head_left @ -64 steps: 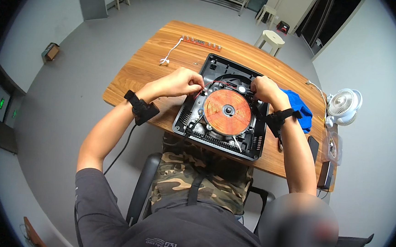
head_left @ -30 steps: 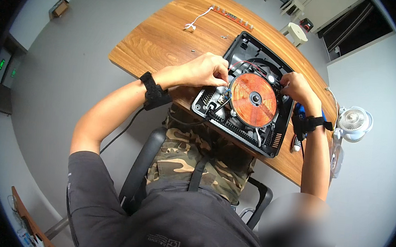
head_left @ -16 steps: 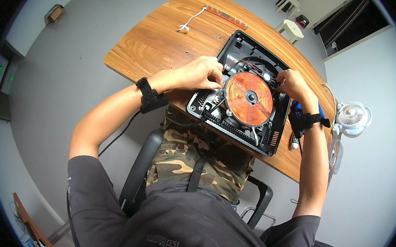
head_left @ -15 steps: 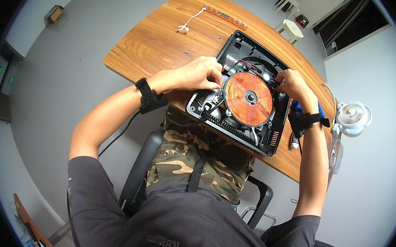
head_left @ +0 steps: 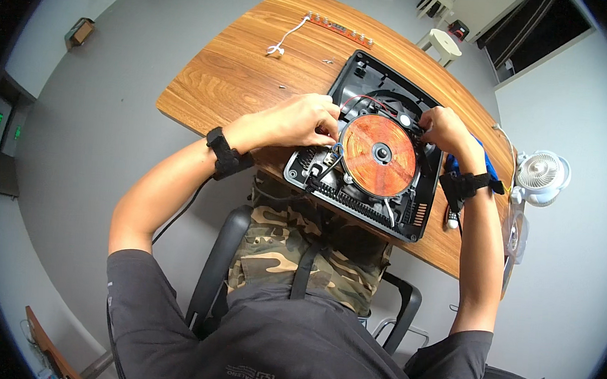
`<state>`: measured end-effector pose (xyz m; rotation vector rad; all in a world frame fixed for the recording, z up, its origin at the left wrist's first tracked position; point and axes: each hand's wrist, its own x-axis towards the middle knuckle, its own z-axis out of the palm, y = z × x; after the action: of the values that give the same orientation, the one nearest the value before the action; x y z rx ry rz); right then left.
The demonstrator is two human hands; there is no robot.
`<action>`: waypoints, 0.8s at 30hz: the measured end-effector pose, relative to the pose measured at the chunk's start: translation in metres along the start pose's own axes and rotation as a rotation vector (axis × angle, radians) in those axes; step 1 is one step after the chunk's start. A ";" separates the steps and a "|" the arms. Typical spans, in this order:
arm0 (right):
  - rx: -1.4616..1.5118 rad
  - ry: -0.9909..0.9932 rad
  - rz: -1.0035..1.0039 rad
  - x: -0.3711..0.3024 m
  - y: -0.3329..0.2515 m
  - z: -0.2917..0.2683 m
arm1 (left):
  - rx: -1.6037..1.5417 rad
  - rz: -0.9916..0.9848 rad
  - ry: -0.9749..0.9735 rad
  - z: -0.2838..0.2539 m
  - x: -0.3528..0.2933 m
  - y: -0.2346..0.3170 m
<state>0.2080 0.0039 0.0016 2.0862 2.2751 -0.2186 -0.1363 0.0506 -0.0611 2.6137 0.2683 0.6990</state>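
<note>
Cardboard box (head_left: 80, 34) sits on the grey floor (head_left: 96, 140) at the far left, by the wall. Next comes the wooden counter (head_left: 216, 78), with a white cable (head_left: 289, 39) lying on its far part, joined to a narrow orange circuit board (head_left: 339, 30). The left hand (head_left: 311, 123), a black strap (head_left: 227, 154) round its wrist, reaches over the left side of an open black case (head_left: 376, 80); its thumb and fingers are drawn together beside a blue wire (head_left: 339, 148), but whether they hold it I cannot tell. The case lies on the counter's near edge, a round copper coil (head_left: 363, 155) inside it and a thin red wire (head_left: 361, 98) arching beyond. The right hand (head_left: 447, 129) is curled over the case's right side, its fingertips hidden, so its grip cannot be told. Farther right are a blue cloth (head_left: 487, 159) and a white fan (head_left: 542, 179).
</note>
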 end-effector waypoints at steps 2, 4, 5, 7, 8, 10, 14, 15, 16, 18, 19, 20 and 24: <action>-0.013 -0.008 -0.008 0.000 0.000 0.000 | 0.015 -0.006 -0.011 0.001 0.000 -0.001; -0.005 -0.007 -0.006 -0.001 -0.002 -0.002 | 0.012 -0.025 -0.035 0.003 0.000 -0.003; -0.001 -0.007 -0.005 -0.001 -0.003 -0.002 | 0.007 -0.041 -0.038 0.004 0.000 -0.004; -0.008 -0.004 -0.017 0.000 -0.001 0.000 | -0.003 -0.070 -0.046 0.006 0.000 -0.004; -0.010 -0.001 -0.023 0.000 0.000 0.001 | -0.011 -0.081 -0.044 0.007 0.001 -0.005; -0.019 0.003 -0.017 0.001 0.002 0.002 | -0.027 -0.105 -0.042 0.009 0.002 -0.005; -0.026 0.019 -0.036 0.001 0.004 0.004 | -0.002 -0.157 -0.065 0.010 0.005 -0.004; -0.027 0.018 -0.031 0.001 0.004 0.004 | -0.007 -0.170 -0.068 0.010 0.006 -0.003; -0.027 0.017 -0.024 0.001 0.003 0.004 | -0.011 -0.182 -0.071 0.010 0.006 -0.002; -0.022 0.009 -0.021 0.000 0.001 0.003 | -0.031 -0.205 -0.079 0.010 0.008 -0.002; -0.018 0.004 -0.023 0.000 -0.001 0.000 | -0.040 -0.215 -0.083 0.010 0.010 -0.002; -0.013 -0.002 -0.025 -0.001 -0.002 -0.001 | -0.052 -0.251 -0.106 0.010 0.011 -0.003; -0.044 0.012 -0.073 0.004 0.009 0.006 | -0.128 -0.371 -0.190 0.008 0.021 -0.004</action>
<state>0.2166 0.0081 -0.0059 1.9915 2.3429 -0.1569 -0.1146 0.0578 -0.0596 2.3930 0.6089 0.3270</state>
